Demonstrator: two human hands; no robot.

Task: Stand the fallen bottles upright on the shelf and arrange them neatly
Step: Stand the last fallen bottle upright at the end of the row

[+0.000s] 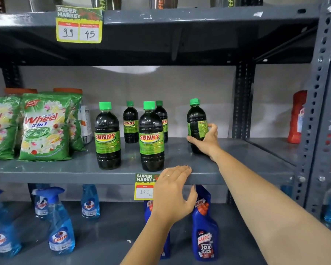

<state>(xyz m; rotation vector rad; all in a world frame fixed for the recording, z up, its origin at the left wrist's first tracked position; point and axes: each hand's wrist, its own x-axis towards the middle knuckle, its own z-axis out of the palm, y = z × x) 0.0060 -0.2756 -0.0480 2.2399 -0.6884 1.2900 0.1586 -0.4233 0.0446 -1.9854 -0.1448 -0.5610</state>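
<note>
Grey shelf [80, 167]: the rightmost bottle [197, 125] is being gripped low by the right hand [206, 139]; it should be turned label-forward and aligned. Left hand [173, 192] is being held open.

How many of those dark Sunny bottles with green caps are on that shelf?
5, all upright: front left, front middle, two behind, and one in the right hand at right. None seems hidden.

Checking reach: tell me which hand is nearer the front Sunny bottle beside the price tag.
Left. The left hand hovers just below-right of that bottle; the right hand grips another bottle farther right.
</note>
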